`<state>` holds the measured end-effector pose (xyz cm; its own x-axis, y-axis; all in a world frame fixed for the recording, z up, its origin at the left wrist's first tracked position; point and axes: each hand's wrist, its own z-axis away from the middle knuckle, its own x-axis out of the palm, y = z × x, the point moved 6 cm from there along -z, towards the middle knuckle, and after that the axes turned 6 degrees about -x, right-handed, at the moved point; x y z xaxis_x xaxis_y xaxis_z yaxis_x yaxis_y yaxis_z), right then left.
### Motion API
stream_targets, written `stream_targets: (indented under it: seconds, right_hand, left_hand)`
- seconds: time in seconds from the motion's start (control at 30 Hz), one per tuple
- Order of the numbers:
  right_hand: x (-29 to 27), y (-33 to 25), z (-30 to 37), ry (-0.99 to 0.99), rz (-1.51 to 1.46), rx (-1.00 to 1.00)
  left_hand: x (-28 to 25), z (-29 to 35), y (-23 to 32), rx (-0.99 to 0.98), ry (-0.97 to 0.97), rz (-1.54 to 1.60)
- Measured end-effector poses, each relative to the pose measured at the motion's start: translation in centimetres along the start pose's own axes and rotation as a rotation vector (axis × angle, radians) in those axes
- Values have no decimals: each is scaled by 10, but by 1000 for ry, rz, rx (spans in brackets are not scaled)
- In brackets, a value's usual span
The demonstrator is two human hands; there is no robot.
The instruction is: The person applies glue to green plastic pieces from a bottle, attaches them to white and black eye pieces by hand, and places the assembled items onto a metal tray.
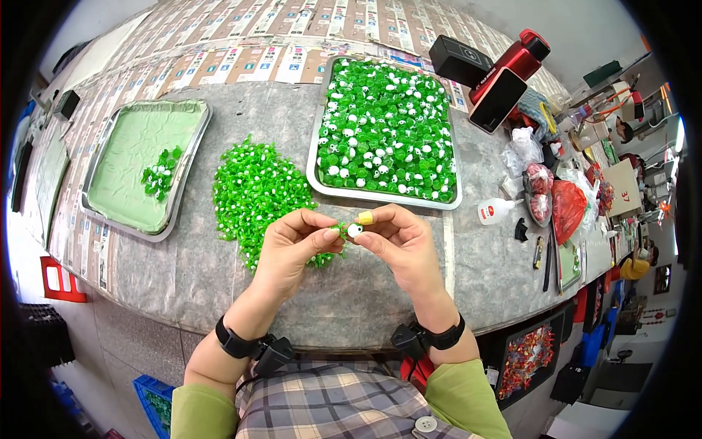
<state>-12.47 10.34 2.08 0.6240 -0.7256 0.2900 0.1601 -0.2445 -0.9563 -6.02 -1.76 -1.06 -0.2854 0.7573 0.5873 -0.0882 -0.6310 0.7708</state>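
My left hand (292,247) pinches a small green plastic piece (341,230) between thumb and forefinger. Close against it, my right hand (404,245) grips a small white ball-shaped piece with black spots (355,230); yellow tape (365,217) wraps one of its fingertips. Whether the two pieces touch is too small to tell. Beneath and left of my hands lies a heap of small green pieces with white dots (259,192). Beyond, a metal tray (387,200) is filled with green and white ball-shaped pieces. A green-lined tray (121,164) on the left holds a small cluster of green-and-white pieces (161,174).
A white glue bottle (496,211) lies right of my hands, near a red plastic bag (569,208) and a black pen-like stick (548,262). Farther back are a phone (498,100), a red flask (515,62) and a black box (459,60). The table edge curves before me.
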Motion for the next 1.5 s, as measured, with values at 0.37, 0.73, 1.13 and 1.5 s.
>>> stream_targets:
  seconds: [0.37,0.73,1.13,1.5]
  right_hand:
    - [2,4,2,-22,133,9]
    - [-1,8,0,-139,59,139]
    - [-10,25,-11,-72,211,97]
    - [10,23,0,-355,1236,-222]
  left_hand:
    - [7,8,18,358,68,-502]
    - [26,17,33,638,51,-982]
    - [-8,2,29,215,212,-742]
    - [-195,43,170,386,1083,-1367]
